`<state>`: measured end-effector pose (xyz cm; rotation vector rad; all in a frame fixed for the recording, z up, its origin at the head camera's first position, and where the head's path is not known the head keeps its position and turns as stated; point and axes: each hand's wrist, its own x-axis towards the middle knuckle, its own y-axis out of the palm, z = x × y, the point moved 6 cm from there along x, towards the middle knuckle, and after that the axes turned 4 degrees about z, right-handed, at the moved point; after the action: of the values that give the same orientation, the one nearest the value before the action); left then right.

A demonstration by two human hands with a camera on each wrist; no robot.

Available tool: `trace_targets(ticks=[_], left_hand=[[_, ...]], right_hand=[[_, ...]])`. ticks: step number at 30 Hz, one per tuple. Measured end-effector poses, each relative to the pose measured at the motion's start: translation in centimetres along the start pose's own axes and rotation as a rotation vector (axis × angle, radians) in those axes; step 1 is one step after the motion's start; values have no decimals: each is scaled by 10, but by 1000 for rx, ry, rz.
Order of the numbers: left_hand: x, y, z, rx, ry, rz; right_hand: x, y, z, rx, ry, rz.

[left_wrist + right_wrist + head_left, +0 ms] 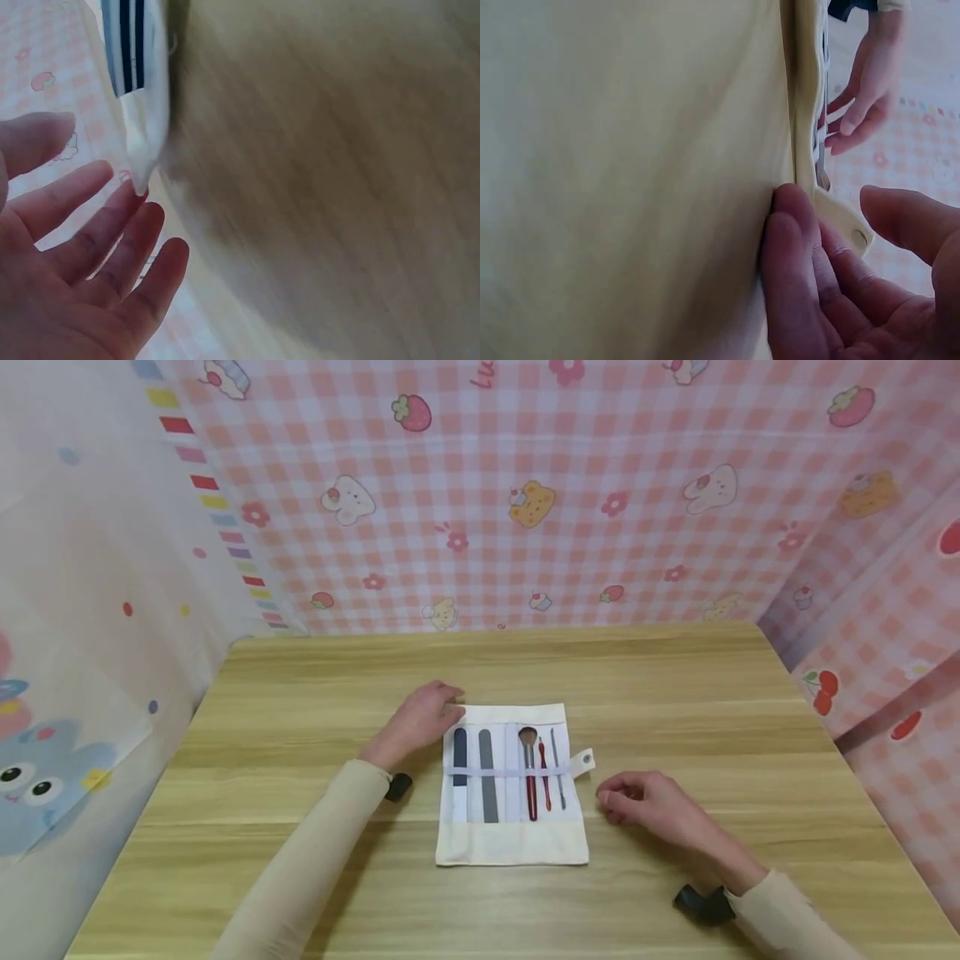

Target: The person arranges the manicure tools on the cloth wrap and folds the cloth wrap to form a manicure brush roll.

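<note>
An off-white cloth tool roll (510, 845) lies unrolled on the table. Under its elastic band (506, 772) sit a dark-and-white nail file (460, 752), a grey nail file (490, 793), a red-handled brush (532, 793), a thin red tool (545, 785) and a slim metal tool (561, 789). My left hand (422, 722) is at the roll's upper left corner, fingers loosely extended; the left wrist view shows fingertips at the cloth's edge, contact unclear. Right of the roll, near its snap tab (583, 762), my right hand (652, 806) rests with fingers loosely bent, holding nothing.
The wooden table (675, 693) extends around the roll on all sides. Behind it hangs a pink checked curtain (480, 468), with a white patterned curtain (97, 568) at the left. Black straps (705, 906) are on the wrists.
</note>
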<state>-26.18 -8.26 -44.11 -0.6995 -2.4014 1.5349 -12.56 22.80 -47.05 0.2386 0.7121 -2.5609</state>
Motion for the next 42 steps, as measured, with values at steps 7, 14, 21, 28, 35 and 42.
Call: trace_targets(ticks=[7,14,21,28,35,42], left_hand=[[4,2,10,-17,-42,-5],[5,3,15,-6,-54,-7],[1,3,22,-22,-78,-9],[-12,-1,29,-43,-112,-21],[-35,-8,38,-33,-149,-40],[-56,-11,42,-9,-149,-54]], right_hand=[[-6,18,2,86,-3,80],[-6,34,3,141,37,135],[-2,41,8,178,17,150],[4,35,9,116,19,103],[13,23,10,76,59,35],[25,13,13,17,56,-5]])
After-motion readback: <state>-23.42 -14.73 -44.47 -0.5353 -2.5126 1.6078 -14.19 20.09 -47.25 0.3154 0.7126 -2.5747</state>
